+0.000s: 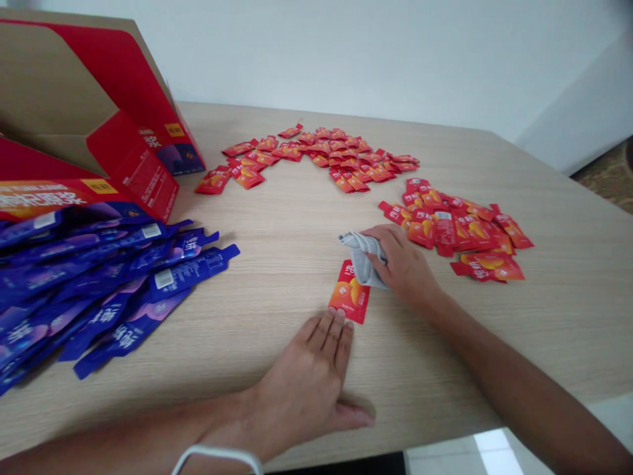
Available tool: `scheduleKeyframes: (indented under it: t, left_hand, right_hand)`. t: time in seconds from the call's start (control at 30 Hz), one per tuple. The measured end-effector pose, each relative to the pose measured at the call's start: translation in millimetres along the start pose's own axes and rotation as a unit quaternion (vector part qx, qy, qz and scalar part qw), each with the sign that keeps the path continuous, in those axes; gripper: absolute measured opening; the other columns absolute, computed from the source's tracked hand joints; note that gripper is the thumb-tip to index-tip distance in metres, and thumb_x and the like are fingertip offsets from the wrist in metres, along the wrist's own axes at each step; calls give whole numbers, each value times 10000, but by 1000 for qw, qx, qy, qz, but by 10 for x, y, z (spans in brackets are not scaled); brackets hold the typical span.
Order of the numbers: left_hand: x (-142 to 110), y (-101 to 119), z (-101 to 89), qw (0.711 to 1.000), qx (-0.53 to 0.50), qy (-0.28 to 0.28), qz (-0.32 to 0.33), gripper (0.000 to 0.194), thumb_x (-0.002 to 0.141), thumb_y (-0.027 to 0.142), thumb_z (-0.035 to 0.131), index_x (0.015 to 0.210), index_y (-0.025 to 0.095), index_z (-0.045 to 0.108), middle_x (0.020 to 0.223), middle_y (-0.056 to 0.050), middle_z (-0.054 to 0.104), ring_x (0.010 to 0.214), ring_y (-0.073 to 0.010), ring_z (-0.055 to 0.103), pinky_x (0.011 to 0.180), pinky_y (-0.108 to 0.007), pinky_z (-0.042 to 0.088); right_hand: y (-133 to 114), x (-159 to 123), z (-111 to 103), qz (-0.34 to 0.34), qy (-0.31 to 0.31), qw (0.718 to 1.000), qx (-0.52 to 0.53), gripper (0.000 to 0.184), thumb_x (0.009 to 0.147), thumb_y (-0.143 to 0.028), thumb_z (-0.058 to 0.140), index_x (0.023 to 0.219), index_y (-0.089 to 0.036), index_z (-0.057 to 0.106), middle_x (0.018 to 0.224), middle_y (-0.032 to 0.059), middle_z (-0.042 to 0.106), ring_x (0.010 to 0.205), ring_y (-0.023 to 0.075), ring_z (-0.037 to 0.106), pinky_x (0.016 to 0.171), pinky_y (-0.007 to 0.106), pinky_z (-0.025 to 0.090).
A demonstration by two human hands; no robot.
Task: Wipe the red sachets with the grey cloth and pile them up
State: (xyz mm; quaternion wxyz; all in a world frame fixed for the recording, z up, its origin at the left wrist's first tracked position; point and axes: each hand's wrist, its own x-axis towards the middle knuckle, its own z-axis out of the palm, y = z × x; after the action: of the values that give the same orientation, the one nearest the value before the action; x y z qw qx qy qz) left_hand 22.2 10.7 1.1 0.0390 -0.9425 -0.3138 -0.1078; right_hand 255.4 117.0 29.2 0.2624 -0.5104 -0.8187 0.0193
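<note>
The red packet (341, 298) lay flat near the middle of the tabletop (277, 237), between the two hands. The left hand (311, 376) was open, palm down, fingers extended side by side, with its fingertips on the near end of the packet and its thumb spread to the right. The right hand (400, 264) was closed around a grey cloth (368, 260), which overlapped the far right part of the packet. The packet appeared light and flexible, with a smooth, probably slippery face; its contents could not be determined. In judgement, its flat margins offered the best hold: fingertip pressure on the near end would have limited sliding, while a pinch at a side margin would have avoided squeezing the middle. The cloth looked soft and limp, best held bunched. Open room lay to the left of the packet, as far as the blue packets (192, 274), and beyond it, as far as the far group of red packets (356, 158). On the right, clearance was smaller: a heap of red packets (465, 227) lay just beyond the right hand. The open box (148, 161) bounded the far left. The near edge of the tabletop ran beyond the left thumb, with the forearms crossing it.
</note>
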Motion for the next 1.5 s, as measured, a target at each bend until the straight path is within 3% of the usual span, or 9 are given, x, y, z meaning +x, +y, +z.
scheduleKeyframes:
  t: [0.07,0.17,0.27,0.43,0.73,0.8,0.93,1.2,1.5]
  left_hand:
    - [10,6,-8,1000,4,-2,6,1050,822,890,412,1323,-12,608,1369,-260,611,1284,-357,595,1160,-434,342]
    - [18,15,-19,1000,7,-11,7,1039,807,899,424,1251,-12,650,1275,-262,669,1218,-365,635,1149,-455,350]
    - [17,16,-24,1000,7,-11,5,1061,806,901,422,1290,-21,624,1325,-272,637,1257,-368,610,1156,-448,343]
    - [14,-8,-25,1000,-1,-14,8,1070,812,898,417,1346,-13,587,1427,-278,552,1331,-359,557,1161,-429,338]
    - [-2,-16,2,1000,-3,-17,13,1076,832,889,388,1372,-24,569,1446,-292,517,1350,-373,538,1166,-443,336]
    - [-18,-14,18,1000,-3,-11,18,1060,849,876,377,1361,-29,578,1439,-301,517,1349,-381,537,1163,-452,341]
    - [-53,-31,19,1000,-15,-7,12,1026,879,860,325,1386,1,568,1455,-283,514,1373,-382,511,1177,-475,327]
    - [-71,-35,-32,1000,-9,0,11,1031,912,825,311,1581,41,282,1664,-206,190,1556,-337,152,1254,-430,202]
    - [-92,-3,-9,999,8,13,38,941,957,766,326,1493,0,432,1556,-230,420,1471,-324,390,1213,-406,291]
  right_hand:
    - [-176,-98,5,-33,-30,999,18,339,975,-195,540,1313,-226,536,1285,120,586,1218,254,589,961,362,559]
    - [-355,-206,101,-112,-148,982,36,368,940,-142,563,1291,-253,566,1247,87,619,1119,225,639,888,334,585]
    - [-277,-153,210,-108,-181,977,24,357,942,-168,581,1290,-248,568,1268,85,611,1116,227,639,873,346,589]
    - [121,77,219,-7,-106,994,-32,329,972,-227,553,1301,-235,551,1290,107,587,1176,276,609,911,409,574]
    - [426,111,25,36,111,993,0,332,1012,-362,483,1310,-224,529,1299,135,579,1262,311,534,1069,510,460]
    - [494,121,64,53,88,995,-18,322,1016,-365,470,1292,-215,538,1282,141,586,1247,318,547,1036,517,484]
    - [491,108,177,42,-17,998,-48,271,1019,-310,463,1247,-202,563,1223,137,618,1170,299,609,966,466,535]
    - [51,-91,139,14,-104,994,-7,261,1035,-313,469,1273,-219,522,1219,111,612,1115,255,652,930,416,560]
    - [5,-152,66,-2,-156,987,38,296,1023,-263,485,1308,-186,505,1270,125,582,1152,261,629,978,438,536]
